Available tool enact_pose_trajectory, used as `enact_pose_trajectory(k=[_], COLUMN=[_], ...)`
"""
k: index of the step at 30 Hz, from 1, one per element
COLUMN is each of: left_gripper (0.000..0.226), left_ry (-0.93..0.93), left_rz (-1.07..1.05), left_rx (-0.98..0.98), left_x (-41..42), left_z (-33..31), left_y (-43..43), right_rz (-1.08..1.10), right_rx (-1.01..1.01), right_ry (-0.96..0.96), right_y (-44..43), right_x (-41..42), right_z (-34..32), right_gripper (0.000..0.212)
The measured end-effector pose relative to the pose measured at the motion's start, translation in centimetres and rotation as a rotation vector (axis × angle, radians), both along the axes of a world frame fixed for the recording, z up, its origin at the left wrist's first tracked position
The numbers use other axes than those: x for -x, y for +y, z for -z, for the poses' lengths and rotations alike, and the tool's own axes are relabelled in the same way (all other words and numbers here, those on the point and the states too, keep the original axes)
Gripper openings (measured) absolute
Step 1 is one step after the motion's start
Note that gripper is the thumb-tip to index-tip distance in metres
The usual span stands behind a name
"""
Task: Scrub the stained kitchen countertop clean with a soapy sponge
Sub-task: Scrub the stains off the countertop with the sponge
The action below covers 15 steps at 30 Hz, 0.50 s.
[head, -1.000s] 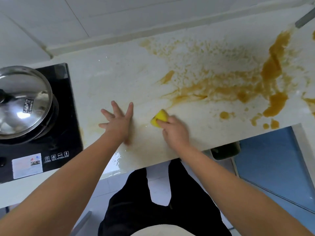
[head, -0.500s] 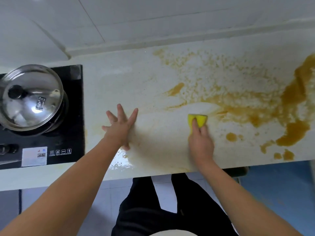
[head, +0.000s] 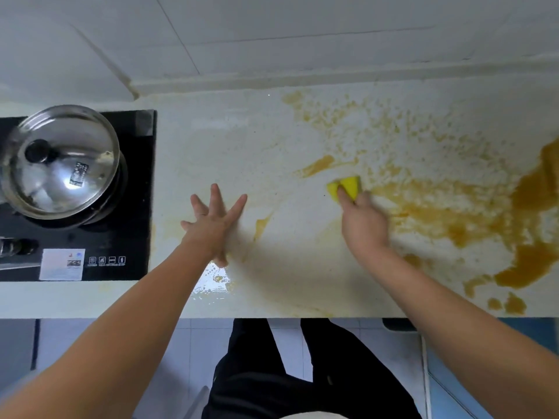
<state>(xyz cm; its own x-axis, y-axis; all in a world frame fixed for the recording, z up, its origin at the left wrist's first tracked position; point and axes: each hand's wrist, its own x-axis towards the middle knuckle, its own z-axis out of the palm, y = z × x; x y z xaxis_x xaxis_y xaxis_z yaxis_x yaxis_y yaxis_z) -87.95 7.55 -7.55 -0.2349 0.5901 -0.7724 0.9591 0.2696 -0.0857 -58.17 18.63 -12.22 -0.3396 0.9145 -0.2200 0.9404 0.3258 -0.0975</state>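
Right hand [head: 363, 222] works the sponge [head: 346, 186] at the left margin of the spill while the left hand [head: 211, 225] braces.

The pale countertop [head: 242, 140] carries an orange-brown stain [head: 453, 207] across its right half, thickest toward the right edge. At the left end sits a black cooktop [head: 133, 207] with a white label [head: 62, 264] and a row of icons near its front edge, the print too small to read. The steel pot lid [head: 60, 164] bears a dark sticker, also unreadable. The left hand lies flat with fingers splayed, mid-counter, as it did half a second ago. The right hand's fingers curl over the yellow sponge, which has moved away from the front edge – now just below the small smear. Its long axis runs roughly along the counter's length, slightly tilted, with a corner pointing left.
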Motion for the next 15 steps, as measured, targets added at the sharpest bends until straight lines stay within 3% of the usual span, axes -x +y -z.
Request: enact_pose_trajectory(k=[1,3,5,9,11,15], left_gripper=[0.165,0.164,0.164,0.165,0.165,0.167], left_ry=[0.007,0.02,0.034,0.041,0.043,0.034], left_rz=[0.002,-0.009,-0.017,-0.026,-0.03,-0.04], left_rx=[-0.003,0.001,0.005,-0.01,-0.007,0.009], left_x=[-0.1,-0.2,-0.3,-0.2,-0.2,-0.2], left_z=[0.0,-0.1,-0.1,0.2,0.3,0.5], left_y=[0.0,0.0,0.1,0.5,0.6,0.7], right_rz=[-0.11,-0.192,-0.281,-0.34,-0.215,-0.038], right_rx=[0.061,0.385,0.481,0.404,0.345,0.163], right_ry=[0.037,0.157,0.227,0.284,0.246,0.07], right_y=[-1.8,-5.8,-7.7,-4.5,-1.0,4.9], right_x=[0.3,1.6,3.5,7.3,7.1,4.4], right_z=[-0.4,-2.1,-3.2,-2.9,-2.1,-2.0], right_gripper=[0.059,0.043,0.035,0.044,0.025,0.055])
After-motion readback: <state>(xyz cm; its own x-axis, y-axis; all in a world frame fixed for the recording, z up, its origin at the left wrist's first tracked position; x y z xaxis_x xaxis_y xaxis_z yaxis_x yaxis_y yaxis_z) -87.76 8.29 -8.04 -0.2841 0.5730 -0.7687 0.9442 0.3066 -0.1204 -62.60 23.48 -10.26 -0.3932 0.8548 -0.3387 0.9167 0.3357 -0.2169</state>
